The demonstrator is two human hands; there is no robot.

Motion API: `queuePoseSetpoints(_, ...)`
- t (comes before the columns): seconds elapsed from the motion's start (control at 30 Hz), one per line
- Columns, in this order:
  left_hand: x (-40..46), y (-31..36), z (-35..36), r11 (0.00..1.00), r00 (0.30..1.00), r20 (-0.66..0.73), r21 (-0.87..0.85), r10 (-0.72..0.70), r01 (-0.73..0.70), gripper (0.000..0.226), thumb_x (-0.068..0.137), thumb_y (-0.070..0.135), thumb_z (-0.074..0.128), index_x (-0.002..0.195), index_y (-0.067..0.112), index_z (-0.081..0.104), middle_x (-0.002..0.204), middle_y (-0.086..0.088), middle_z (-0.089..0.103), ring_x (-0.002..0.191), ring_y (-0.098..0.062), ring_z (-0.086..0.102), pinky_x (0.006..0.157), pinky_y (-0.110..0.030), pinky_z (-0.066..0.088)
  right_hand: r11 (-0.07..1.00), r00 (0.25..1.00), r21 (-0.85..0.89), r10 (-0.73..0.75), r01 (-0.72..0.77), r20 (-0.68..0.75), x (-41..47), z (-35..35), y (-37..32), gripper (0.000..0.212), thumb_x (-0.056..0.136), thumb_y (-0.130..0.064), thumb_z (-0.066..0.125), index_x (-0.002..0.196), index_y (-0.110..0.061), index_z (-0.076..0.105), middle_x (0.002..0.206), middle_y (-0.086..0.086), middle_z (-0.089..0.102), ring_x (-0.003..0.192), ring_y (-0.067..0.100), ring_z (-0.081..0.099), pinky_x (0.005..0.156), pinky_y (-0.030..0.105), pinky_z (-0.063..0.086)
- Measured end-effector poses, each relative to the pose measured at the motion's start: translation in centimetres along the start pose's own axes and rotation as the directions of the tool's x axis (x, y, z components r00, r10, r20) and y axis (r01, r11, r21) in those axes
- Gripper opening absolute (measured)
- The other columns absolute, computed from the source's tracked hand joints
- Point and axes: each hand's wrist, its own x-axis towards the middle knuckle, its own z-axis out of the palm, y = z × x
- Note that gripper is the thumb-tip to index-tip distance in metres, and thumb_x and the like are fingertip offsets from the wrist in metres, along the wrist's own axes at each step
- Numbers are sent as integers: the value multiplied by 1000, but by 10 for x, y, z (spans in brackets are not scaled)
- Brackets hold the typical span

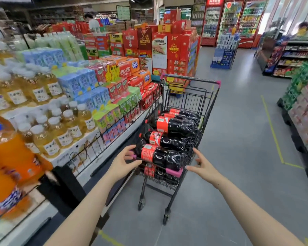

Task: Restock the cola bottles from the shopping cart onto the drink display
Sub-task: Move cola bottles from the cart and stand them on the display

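A black wire shopping cart (pixel 209 96) with pink corner caps stands in the aisle beside the drink display (pixel 89 151). Several large cola bottles with red labels lie stacked on their sides in it; the nearest cola bottle (pixel 160 155) lies on top at the near end. My left hand (pixel 123 161) is at the cart's near-left corner, fingers spread at that bottle's cap end, and I cannot tell whether they touch it. My right hand (pixel 202 164) hovers open just outside the cart's near-right side, holding nothing.
The tiered display on the left holds yellow tea bottles (pixel 60 128), orange soda bottles (pixel 9 157), boxed drinks and red cola packs behind a low wire fence. Stacked red gift boxes (pixel 167 48) stand beyond the cart. Shelves line the right side; a person stands far back left.
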Motion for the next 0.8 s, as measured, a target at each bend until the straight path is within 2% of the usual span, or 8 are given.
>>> queuePoseSetpoints(0.1,55,-28,-5,999,1000,12,41,-7,7,59,80,35,72,131,39,42,122,4,52,104,1,54,93,-29,43,999,999,34,29,-28,-26,42,7,11,87,82,-25,72,148,-31,15,155,6,20,141,22,25,114,40,27)
queuePoseSetpoints(0.23,135,-75,-7,995,997,81,95,-17,9,73,80,28,74,142,24,37,135,-2,39,81,29,46,74,3,31,987,988,137,101,-84,-119,94,23,33,90,81,-17,72,149,-28,14,154,-1,19,142,16,19,114,33,21)
queuePoseSetpoints(0.33,188,-108,-14,993,984,173,109,-52,34,93,62,58,77,140,40,29,148,-8,28,111,13,46,100,-16,33,969,969,204,178,-142,-172,125,41,43,109,65,-35,84,145,-34,10,146,-14,19,137,6,19,110,25,20)
queuePoseSetpoints(0.4,224,-133,-14,981,971,201,167,-127,94,106,51,66,76,141,46,23,153,-14,18,140,-18,24,114,-39,24,966,955,175,224,-191,-193,145,54,51,125,46,-57,85,140,-42,5,144,-21,14,140,7,16,112,25,17)
queuePoseSetpoints(0.43,239,-143,-13,972,962,219,203,-165,121,110,51,65,77,143,46,21,155,-15,13,144,-22,12,116,-44,20,960,945,158,261,-233,-197,154,59,54,126,45,-57,85,141,-43,5,145,-20,13,141,10,17,114,27,17)
queuePoseSetpoints(0.6,282,-176,-4,957,909,331,220,-255,188,118,55,54,85,141,57,4,158,-14,-2,146,-23,-3,115,-48,15,910,887,145,411,-387,-211,196,73,73,137,34,-67,83,146,-45,6,149,-7,26,140,15,24,116,37,22)
queuePoseSetpoints(0.73,299,-192,13,953,884,381,235,-272,192,126,49,56,86,135,65,-7,156,-18,-2,146,-24,-4,115,-50,16,874,843,195,482,-445,-237,223,80,103,129,32,-64,87,130,-68,4,142,-8,42,134,13,37,114,39,30)
queuePoseSetpoints(0.8,302,-195,18,948,891,353,239,-285,208,127,49,56,86,132,67,-9,154,-18,5,145,-28,2,114,-53,19,874,842,210,481,-439,-245,229,86,100,135,36,-59,88,139,-59,2,143,-11,40,133,9,37,112,35,33)
